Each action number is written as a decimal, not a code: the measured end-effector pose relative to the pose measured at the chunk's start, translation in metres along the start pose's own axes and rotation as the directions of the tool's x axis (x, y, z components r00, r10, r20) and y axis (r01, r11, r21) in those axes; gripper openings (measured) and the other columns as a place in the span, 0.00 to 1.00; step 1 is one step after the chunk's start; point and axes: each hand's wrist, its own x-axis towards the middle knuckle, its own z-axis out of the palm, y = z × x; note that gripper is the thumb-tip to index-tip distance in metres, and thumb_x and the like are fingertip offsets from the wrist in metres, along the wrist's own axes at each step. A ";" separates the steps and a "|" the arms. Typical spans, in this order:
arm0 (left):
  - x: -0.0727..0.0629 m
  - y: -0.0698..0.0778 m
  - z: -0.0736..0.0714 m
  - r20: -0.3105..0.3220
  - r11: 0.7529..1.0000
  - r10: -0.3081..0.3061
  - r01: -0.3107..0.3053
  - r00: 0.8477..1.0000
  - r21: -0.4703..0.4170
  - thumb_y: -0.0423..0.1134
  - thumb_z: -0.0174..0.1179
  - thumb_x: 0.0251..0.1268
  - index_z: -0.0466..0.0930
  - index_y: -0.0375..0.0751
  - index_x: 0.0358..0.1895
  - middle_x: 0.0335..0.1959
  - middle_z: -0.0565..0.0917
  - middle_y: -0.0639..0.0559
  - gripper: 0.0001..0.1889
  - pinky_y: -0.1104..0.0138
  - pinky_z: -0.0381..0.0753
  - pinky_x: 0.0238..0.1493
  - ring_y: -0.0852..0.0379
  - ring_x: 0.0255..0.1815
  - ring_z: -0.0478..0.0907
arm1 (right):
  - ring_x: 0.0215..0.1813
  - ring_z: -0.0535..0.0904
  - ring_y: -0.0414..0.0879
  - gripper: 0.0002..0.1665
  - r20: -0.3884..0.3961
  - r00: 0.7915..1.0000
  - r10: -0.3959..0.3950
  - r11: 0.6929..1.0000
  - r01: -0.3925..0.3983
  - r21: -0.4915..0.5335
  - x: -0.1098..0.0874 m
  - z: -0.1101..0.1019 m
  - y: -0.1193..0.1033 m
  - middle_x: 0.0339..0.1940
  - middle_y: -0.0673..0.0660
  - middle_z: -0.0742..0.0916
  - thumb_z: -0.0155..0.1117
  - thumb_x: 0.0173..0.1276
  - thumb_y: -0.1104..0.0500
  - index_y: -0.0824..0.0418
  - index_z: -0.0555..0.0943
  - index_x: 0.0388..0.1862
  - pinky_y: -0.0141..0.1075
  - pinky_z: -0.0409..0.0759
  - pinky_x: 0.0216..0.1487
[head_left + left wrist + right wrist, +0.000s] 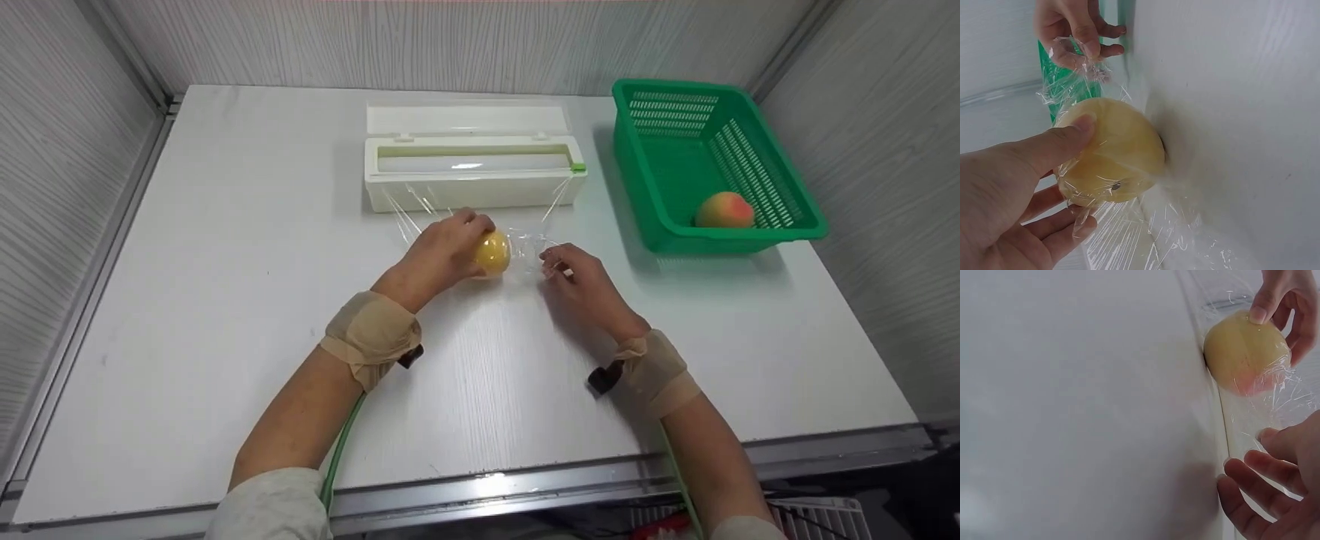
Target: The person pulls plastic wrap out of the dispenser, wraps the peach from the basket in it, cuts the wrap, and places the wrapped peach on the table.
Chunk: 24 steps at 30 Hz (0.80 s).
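Note:
A yellow peach with a pink blush sits just above the white table, covered by clear plastic wrap. My left hand grips it from the left, thumb pressed on its near side in the left wrist view. To its right, my right hand pinches the gathered loose end of the wrap between thumb and forefinger; its other fingers are loosely bent. Behind both hands, the wrap stretches back to the white wrap dispenser, whose lid is tipped back.
At the right stands a green basket holding another peach. A green slider sits at the dispenser's right front edge. Panels border the table at the back and sides; a metal rail runs along its front.

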 end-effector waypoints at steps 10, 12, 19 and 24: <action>0.003 0.000 -0.003 0.010 1.000 -0.015 0.015 1.000 0.023 0.37 0.74 0.53 0.75 0.36 0.58 0.54 0.79 0.40 0.29 0.56 0.81 0.56 0.44 0.53 0.80 | 0.46 0.79 0.56 0.02 -0.004 0.997 -0.079 0.987 0.077 -0.143 -0.011 -0.016 0.006 0.45 0.66 0.82 0.56 0.72 0.69 0.69 0.74 0.41 0.43 0.79 0.44; 0.003 -0.001 -0.003 0.006 1.000 -0.017 0.017 1.000 0.011 0.37 0.74 0.53 0.75 0.36 0.58 0.53 0.80 0.40 0.28 0.56 0.81 0.56 0.45 0.52 0.81 | 0.45 0.79 0.55 0.03 0.000 0.994 -0.110 0.984 0.109 -0.139 -0.014 -0.019 0.007 0.45 0.66 0.82 0.57 0.72 0.68 0.69 0.74 0.41 0.40 0.78 0.43; 0.003 0.000 -0.001 0.001 1.000 -0.020 0.020 1.000 0.000 0.38 0.74 0.53 0.75 0.37 0.58 0.53 0.79 0.41 0.28 0.56 0.81 0.56 0.45 0.52 0.80 | 0.42 0.84 0.53 0.08 0.063 0.989 0.131 0.983 -0.137 0.118 -0.014 -0.021 0.002 0.46 0.66 0.83 0.53 0.76 0.64 0.68 0.74 0.49 0.34 0.83 0.41; 0.002 0.002 -0.001 0.003 1.000 -0.022 0.022 1.000 0.006 0.38 0.74 0.54 0.75 0.36 0.58 0.54 0.78 0.40 0.28 0.57 0.81 0.57 0.45 0.53 0.79 | 0.41 0.88 0.53 0.10 0.237 0.881 0.408 0.725 -0.471 0.502 -0.004 -0.015 -0.002 0.52 0.68 0.85 0.45 0.81 0.59 0.65 0.68 0.52 0.44 0.87 0.46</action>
